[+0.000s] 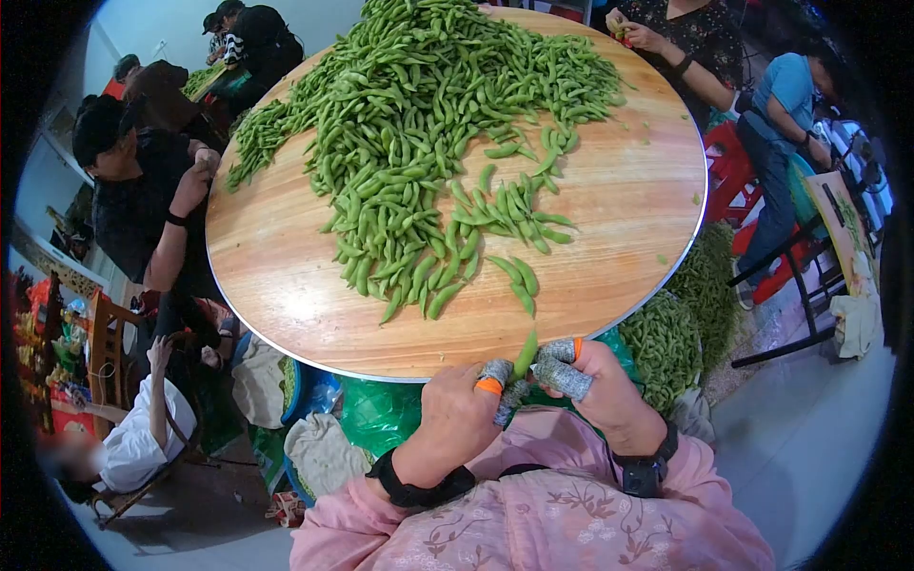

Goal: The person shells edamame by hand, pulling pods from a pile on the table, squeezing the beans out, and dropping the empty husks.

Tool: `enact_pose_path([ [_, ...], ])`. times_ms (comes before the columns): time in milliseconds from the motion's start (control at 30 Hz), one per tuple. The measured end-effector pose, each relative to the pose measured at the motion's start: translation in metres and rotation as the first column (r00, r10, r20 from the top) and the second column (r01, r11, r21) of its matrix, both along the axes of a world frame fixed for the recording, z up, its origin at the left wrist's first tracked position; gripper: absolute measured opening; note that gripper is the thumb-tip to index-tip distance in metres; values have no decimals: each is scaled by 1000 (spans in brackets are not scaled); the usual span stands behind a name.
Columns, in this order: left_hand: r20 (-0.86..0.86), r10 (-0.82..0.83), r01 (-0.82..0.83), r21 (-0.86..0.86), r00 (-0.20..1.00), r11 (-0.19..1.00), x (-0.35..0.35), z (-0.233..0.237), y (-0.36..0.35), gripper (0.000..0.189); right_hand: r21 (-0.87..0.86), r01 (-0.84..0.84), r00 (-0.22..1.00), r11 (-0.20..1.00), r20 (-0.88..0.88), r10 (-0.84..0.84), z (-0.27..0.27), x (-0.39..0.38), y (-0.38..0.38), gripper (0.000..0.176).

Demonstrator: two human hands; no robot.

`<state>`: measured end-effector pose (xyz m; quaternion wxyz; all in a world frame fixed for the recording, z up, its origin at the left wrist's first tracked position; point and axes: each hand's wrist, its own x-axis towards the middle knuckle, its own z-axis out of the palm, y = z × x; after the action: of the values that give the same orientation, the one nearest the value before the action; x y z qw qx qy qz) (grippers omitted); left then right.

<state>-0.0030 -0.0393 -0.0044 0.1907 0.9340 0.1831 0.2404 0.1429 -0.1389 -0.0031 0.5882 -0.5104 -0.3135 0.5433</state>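
Note:
I hold one green pod (525, 354) upright between both hands at the near edge of a round wooden table (286, 276). My left hand (462, 409) pinches its lower end with grey finger covers and an orange band. My right hand (590, 381), also in grey finger covers, grips the pod from the right. A large heap of green pods (419, 124) covers the middle and far part of the table, with loose pods (514, 276) trailing towards me. Both my wrists carry black bands over pink sleeves.
Other people sit around the table: one in black at the left (143, 200), one at the far right (685, 48), and another in a blue shirt (790, 105). More pods lie in green sacks (666, 343) under the table's right edge. Red stools (728, 171) stand on the right.

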Motion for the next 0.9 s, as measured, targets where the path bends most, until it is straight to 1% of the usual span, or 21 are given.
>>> enact_pose_path([
  [67, 19, -18, 17, 75, 1000, 997, -1, -4, 2, 23, 0, 13, 1000, 1000, -25, -13, -1, -1, 0, 11],
  [133, 18, -25, 23, 97, 1000, 995, -1, -4, 2, 23, -3, 26, 998, 1000, -50, -26, -1, -3, 0, 11],
  [200, 19, -30, 28, 119, 999, 992, -1, -4, 3, 24, -32, 72, 993, 997, -96, -75, -2, -4, 0, 15],
  [300, -8, -40, 41, 137, 999, 990, 0, -3, 2, 26, -4, 52, 997, 999, -55, -52, -7, -2, -1, 10],
  [400, -14, -51, 53, 143, 999, 988, 1, -7, 2, 25, -6, 24, 998, 1000, -63, -25, -7, -1, 0, 10],
  [467, 91, -60, 55, 64, 994, 996, 2, -13, 1, 19, 11, 28, 997, 1000, -70, -27, -8, -2, 2, 10],
  [500, 90, -63, 57, 63, 994, 996, 1, -16, 0, 19, 30, 32, 997, 999, -75, -29, -9, -3, 3, 9],
  [533, 113, -53, 70, -159, 992, 985, -1, -20, -2, 16, 29, 34, 997, 999, -75, -32, -10, -4, 3, 9],
  [567, 132, -37, 84, -373, 991, 924, -2, -21, -3, 14, 69, 31, 992, 997, -124, -22, -11, -5, 4, 9],
  [600, 132, -37, 84, -374, 991, 924, -3, -21, -3, 14, 108, 28, 985, 994, -172, -9, -13, -6, 5, 8],
  [633, 160, -6, 86, -498, 987, 863, -4, -19, -3, 13, 108, 29, 985, 994, -173, -10, -15, -7, 5, 8],
  [667, 184, 28, 93, -613, 982, 785, -5, -17, -3, 15, 131, 56, 991, 990, -126, -39, -17, -9, 5, 7],
  [700, 184, 27, 93, -613, 983, 785, -4, -14, -4, 15, 157, 81, 994, 984, -79, -70, -19, -10, 5, 6],
  [767, 184, 30, 122, -755, 982, 644, -2, -5, -2, 16, 152, 82, 996, 985, -59, -74, -22, -7, 5, 6],
  [800, 185, 27, 124, -754, 982, 646, 0, -3, -3, 16, 143, 81, 996, 986, -39, -76, -22, -6, 5, 5],
  [833, 133, 23, 76, -687, 991, 723, 1, -3, -4, 14, 144, 82, 996, 986, -38, -78, -19, -6, 5, 5],
  [867, 80, 25, 29, -610, 996, 792, 2, -2, -4, 13, 101, 53, 998, 993, -22, -51, -12, -5, 5, 5],
  [900, 80, 26, 29, -610, 996, 792, 2, 1, -4, 13, 57, 24, 1000, 998, -7, -23, -8, -6, 4, 5],
])
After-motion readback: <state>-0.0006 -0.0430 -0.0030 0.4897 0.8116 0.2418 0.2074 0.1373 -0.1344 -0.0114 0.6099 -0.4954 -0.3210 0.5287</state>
